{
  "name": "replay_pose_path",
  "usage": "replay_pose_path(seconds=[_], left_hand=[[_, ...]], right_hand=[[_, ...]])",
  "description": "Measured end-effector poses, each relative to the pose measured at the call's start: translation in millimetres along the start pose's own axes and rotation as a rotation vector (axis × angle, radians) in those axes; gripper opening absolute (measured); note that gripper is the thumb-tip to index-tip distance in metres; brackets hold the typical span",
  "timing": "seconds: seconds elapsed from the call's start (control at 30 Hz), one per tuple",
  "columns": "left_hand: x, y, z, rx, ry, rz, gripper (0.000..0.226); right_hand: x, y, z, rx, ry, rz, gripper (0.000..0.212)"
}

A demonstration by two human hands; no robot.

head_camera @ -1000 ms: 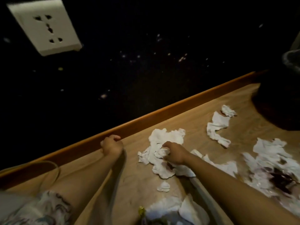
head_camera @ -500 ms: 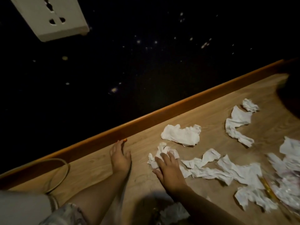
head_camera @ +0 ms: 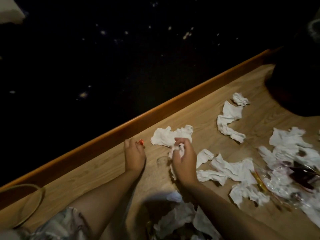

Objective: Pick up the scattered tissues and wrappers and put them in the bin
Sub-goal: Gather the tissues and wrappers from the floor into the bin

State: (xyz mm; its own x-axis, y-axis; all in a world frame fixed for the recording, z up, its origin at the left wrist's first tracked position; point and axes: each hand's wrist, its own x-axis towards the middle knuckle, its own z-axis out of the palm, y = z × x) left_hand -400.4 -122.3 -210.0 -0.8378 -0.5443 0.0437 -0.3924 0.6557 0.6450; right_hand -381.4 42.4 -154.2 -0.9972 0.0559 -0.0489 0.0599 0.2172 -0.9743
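Wood-grain floor [head_camera: 103, 172] runs along an orange-brown skirting board [head_camera: 155, 115] under a dark wall. Scattered tissues [head_camera: 230, 170] lie right of the right hand [head_camera: 183, 161], one flat tissue [head_camera: 169, 135] just beyond it. Right hand fingers curl round a crumpled tissue [head_camera: 178, 150]. Left hand [head_camera: 135, 155] rests on the floor beside the skirting, fingers loosely bent.
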Motion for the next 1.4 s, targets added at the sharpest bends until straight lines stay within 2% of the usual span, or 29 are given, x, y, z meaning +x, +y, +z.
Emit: replay_pose_path(seconds=[0.07,0.2,0.27,0.33,0.5,0.67,0.77,0.9,0.97,1.03,1.17,1.2,1.27,1.37,1.4], left_hand=[[4.5,22.0,7.2,-0.105,-0.029,0.038,0.026],[4.4,65.4,18.3,-0.232,-0.098,0.17,0.037],[4.6,77.2,33.9,-0.106,-0.131,0.235,0.049],[4.5,84.1,54.4,0.067,-0.126,0.225,0.053],[-7.9,102.9,90.6,0.104,-0.212,0.072,0.042],[-17.4,100.7,106.5,0.141,-0.359,0.208,0.049],[-21.7,87.5,106.6,0.138,-0.359,0.305,0.037],[-26.9,71.3,88.8,-0.091,-0.269,0.279,0.018],[-30.0,63.7,75.0,-0.096,-0.247,0.25,0.026],[-32.0,55.9,60.4,-0.111,-0.243,0.243,0.034],[-34.6,41.2,36.9,-0.108,-0.284,0.249,0.044],[-35.9,38.7,32.3,-0.115,-0.302,0.252,0.042],[-40.0,34.5,24.8,-0.135,-0.332,0.234,0.03],[-47.3,32.9,16.4,-0.149,-0.351,0.188,0.003],[-48.4,34.0,14.7,-0.149,-0.346,0.177,0.014]], right_hand=[[17.3,-14.9,-12.1,0.195,0.105,0.186,0.027],[45.8,-32.3,-43.7,0.327,0.392,0.352,0.033],[56.2,-24.4,-56.7,0.376,0.494,0.415,0.034],[60.7,-12.5,-66.8,0.429,0.555,0.46,0.026],[54.5,9.3,-90.4,0.296,0.638,0.414,0.023],[44.2,21.9,-109.5,0.093,0.771,0.318,0.023],[26.1,25.3,-108.7,-0.114,0.639,0.136,0.027],[-8.8,41.1,-96.9,-0.201,0.211,-0.029,0.034],[-22.9,55.9,-90.9,-0.358,0.017,-0.122,0.031],[-31.0,73.3,-86.1,-0.616,-0.122,-0.257,0.027],[-32.4,87.6,-83.2,-0.817,-0.386,-0.313,0.058],[-30.8,89.0,-83.5,-0.825,-0.444,-0.29,0.058],[-29.0,89.3,-83.4,-0.789,-0.486,-0.262,0.04],[-27.1,87.5,-80.9,-0.72,-0.437,-0.265,0.02],[-26.2,84.6,-79.7,-0.702,-0.403,-0.263,0.018]])
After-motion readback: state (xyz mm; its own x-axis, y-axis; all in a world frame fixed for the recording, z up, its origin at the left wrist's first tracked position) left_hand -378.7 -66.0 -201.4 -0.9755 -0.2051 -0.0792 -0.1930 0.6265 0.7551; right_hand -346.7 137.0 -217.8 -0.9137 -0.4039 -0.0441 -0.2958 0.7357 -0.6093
